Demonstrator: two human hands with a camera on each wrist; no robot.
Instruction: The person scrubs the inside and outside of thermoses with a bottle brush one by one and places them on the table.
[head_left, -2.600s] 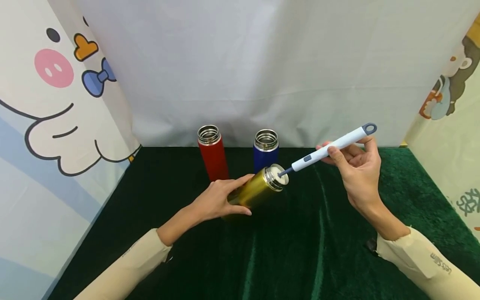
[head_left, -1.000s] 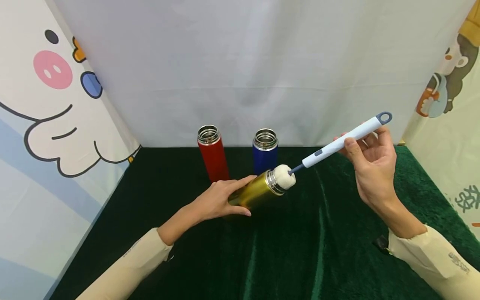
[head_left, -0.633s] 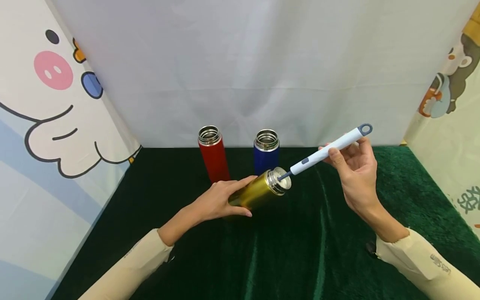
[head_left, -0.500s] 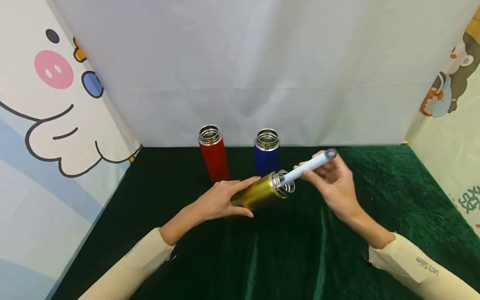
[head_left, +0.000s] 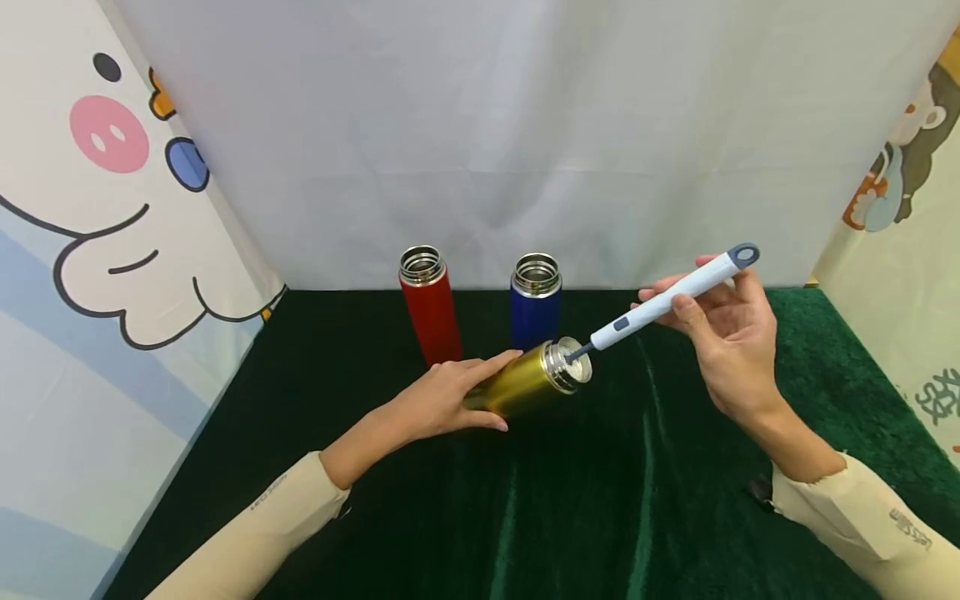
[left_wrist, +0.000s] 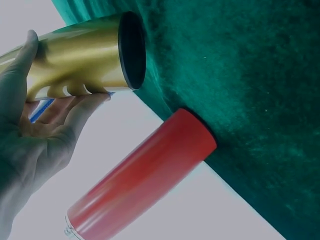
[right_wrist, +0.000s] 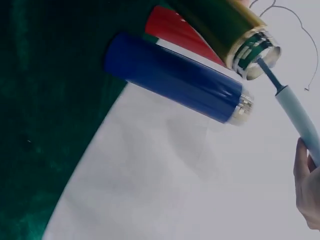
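Observation:
In the head view my left hand [head_left: 442, 398] grips a gold vacuum flask [head_left: 525, 379] that leans with its open steel mouth to the upper right. The left wrist view shows the flask's dark base [left_wrist: 132, 50] beyond the fingers. My right hand [head_left: 731, 333] pinches the pale blue handle of a bottle brush [head_left: 667, 302] between thumb and fingers. The brush's thin dark stem [right_wrist: 270, 75] enters the flask's mouth; its whitish head shows just inside the rim, and the rest is hidden.
Behind the gold flask stand a red flask [head_left: 433, 317] and a blue flask [head_left: 536, 312], both upright and lidless. Dark green cloth [head_left: 570, 500] covers the table. A pale curtain [head_left: 480, 150] hangs along the back, with printed cloths at the sides.
The brush head came out at the mouth a second ago, then the brush slid deep into the flask. Since then my right hand has drawn it back up and right. The left hand stays nearly still.

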